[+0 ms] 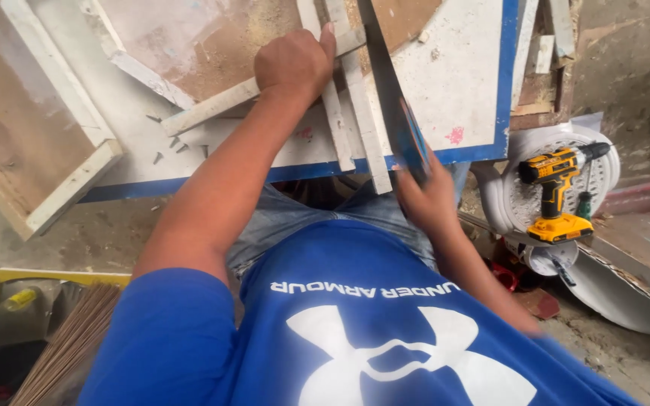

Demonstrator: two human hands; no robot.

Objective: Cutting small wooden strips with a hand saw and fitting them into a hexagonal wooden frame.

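A narrow white wooden strip (361,113) lies on the white, blue-edged surface (460,83), its long axis running from the near edge away from the person, one end overhanging that edge. Beside it lies a second, similar strip (334,120), and a longer batten (212,105) crosses them at a slant. The left hand (293,64) is closed down on this cluster, knuckles up, pressing where the batten meets the strips. The right hand (426,197) is clamped on the blue handle of a handsaw (393,98), whose dark blade runs almost parallel to the strip, just to its right, pointing away from the body (whether the teeth touch wood cannot be told). Farther right, well apart, a yellow cordless drill (558,192) rests on a white round moulded piece (505,203).
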